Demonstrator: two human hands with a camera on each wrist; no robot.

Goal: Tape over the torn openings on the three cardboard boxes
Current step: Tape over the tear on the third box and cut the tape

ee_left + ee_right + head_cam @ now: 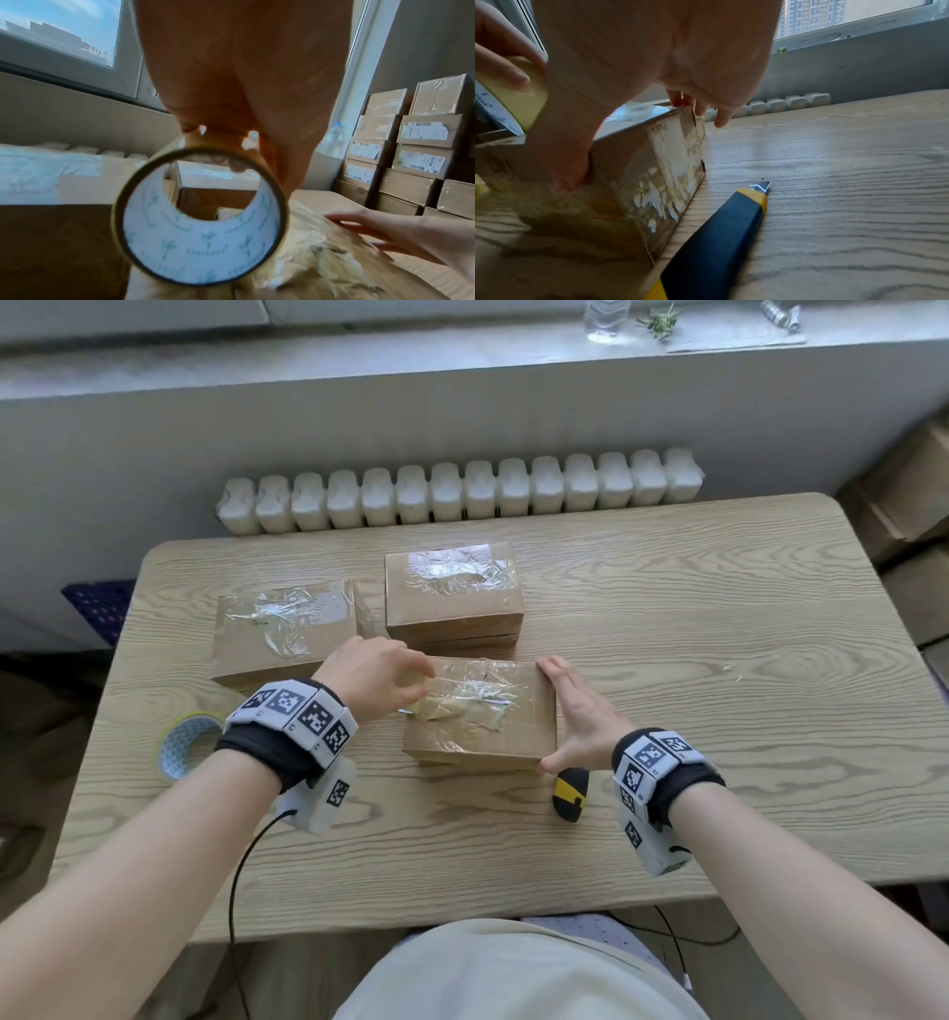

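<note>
Three brown cardboard boxes lie on the wooden table (719, 660), each with crinkled clear tape on top: a left box (282, 634), a far box (452, 593) and a near box (477, 737). My left hand (405, 683) grips a yellowish tape roll (200, 217) over the near box's left top edge. A strip of tape runs from the roll across that lid. My right hand (580, 711) lies with straight fingers along the near box's right side, its thumb pressed on the front face (569, 178).
A yellow and black utility knife (569, 793) lies just right of the near box's front corner, its blade out (763, 185). A second tape roll (185, 747) sits on the table under my left wrist. A radiator (462, 492) runs behind the table. Stacked boxes (411, 152) stand at the right.
</note>
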